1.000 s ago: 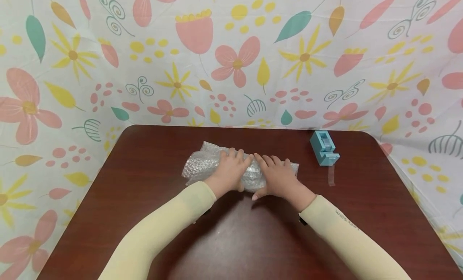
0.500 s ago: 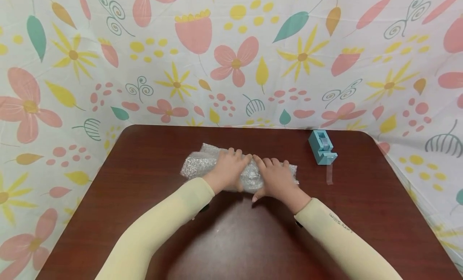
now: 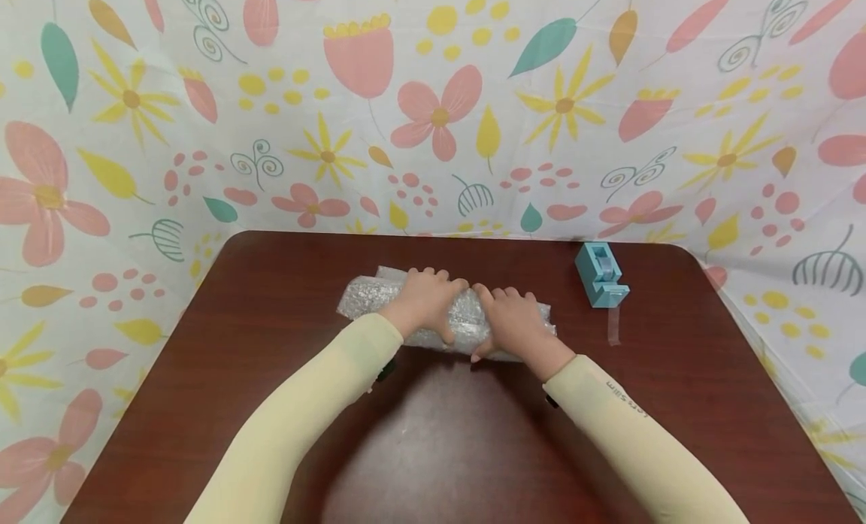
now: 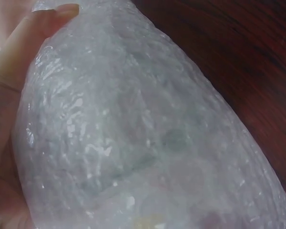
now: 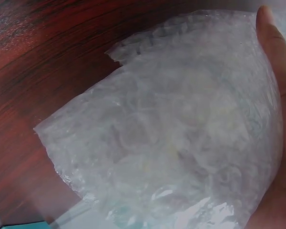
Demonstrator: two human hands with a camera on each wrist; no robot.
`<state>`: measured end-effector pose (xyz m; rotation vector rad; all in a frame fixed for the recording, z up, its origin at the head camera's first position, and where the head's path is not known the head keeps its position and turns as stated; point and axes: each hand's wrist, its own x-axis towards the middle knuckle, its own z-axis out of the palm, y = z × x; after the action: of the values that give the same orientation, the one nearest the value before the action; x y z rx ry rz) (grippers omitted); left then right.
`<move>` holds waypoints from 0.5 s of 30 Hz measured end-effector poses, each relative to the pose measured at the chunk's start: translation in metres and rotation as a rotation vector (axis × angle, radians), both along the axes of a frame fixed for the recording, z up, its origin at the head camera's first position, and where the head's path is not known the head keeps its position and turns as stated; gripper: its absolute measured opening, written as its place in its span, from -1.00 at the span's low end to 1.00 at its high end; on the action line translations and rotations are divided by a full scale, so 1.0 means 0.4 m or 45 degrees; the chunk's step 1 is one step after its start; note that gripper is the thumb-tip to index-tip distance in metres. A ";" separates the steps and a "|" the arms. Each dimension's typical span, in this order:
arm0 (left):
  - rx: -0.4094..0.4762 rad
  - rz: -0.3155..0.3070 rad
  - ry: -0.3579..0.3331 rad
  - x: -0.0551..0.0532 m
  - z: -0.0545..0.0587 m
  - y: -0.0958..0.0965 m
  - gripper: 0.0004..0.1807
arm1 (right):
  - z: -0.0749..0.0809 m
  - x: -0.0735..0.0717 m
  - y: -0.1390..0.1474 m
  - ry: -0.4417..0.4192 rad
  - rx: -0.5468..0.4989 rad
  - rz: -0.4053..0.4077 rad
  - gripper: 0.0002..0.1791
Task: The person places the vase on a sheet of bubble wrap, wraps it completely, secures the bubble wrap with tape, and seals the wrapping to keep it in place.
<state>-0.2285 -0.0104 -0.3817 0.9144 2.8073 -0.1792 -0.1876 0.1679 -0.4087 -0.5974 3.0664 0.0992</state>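
A long bundle of clear bubble wrap (image 3: 468, 317) lies across the table, its loose end flaring at the left. My left hand (image 3: 428, 302) grips it left of the middle, fingers over the far side and thumb on the near side. Close beside it, my right hand (image 3: 516, 322) holds the right half the same way. In the left wrist view the left thumb (image 4: 62, 13) presses along the bubble wrap (image 4: 128, 109). The right wrist view has the right thumb (image 5: 272, 40) on the wrap and a ragged open end. What the wrap may contain is blurred by the plastic.
At the back right of the dark red-brown table (image 3: 433, 449) stands a light blue tape dispenser (image 3: 598, 276). A strip of clear tape (image 3: 613, 327) hangs from its front toward me. A flower-printed cloth (image 3: 440, 118) rises behind the table and along its sides.
Both hands have shifted slightly away from me with the bubble wrap, which looks rolled a little tighter. Less of its loose left end shows. The tape dispenser stays in place.
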 end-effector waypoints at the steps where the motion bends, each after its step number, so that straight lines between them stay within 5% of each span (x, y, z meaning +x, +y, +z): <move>1: 0.003 0.000 -0.006 -0.002 0.001 0.000 0.11 | 0.000 -0.002 0.000 -0.001 -0.006 0.001 0.34; 15: 0.124 -0.016 -0.132 -0.027 0.008 -0.015 0.21 | 0.018 -0.053 0.003 -0.202 -0.029 0.005 0.27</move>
<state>-0.2392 -0.0163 -0.3785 0.9345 2.7357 0.0036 -0.2086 0.1691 -0.4016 -0.5822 2.9170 0.0162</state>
